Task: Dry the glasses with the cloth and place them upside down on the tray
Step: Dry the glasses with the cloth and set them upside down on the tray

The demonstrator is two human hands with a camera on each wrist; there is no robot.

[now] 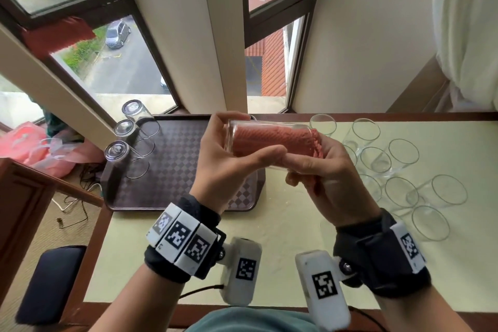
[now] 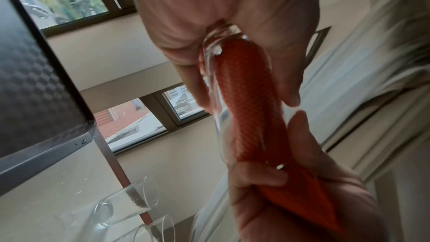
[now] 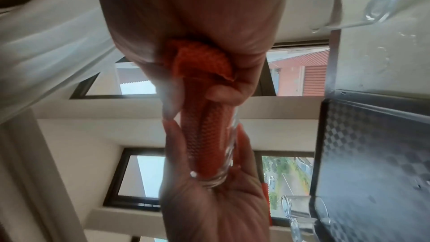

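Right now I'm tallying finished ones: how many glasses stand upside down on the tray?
3, in a column along the tray's left edge: far, middle, near.

The cloth (image 1: 272,140) is mostly hidden inside the glass (image 1: 242,127) and the right hand (image 1: 331,175).

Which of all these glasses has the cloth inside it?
The glass held sideways in both hands above the tray's right edge; red cloth fills it. The others stand empty.
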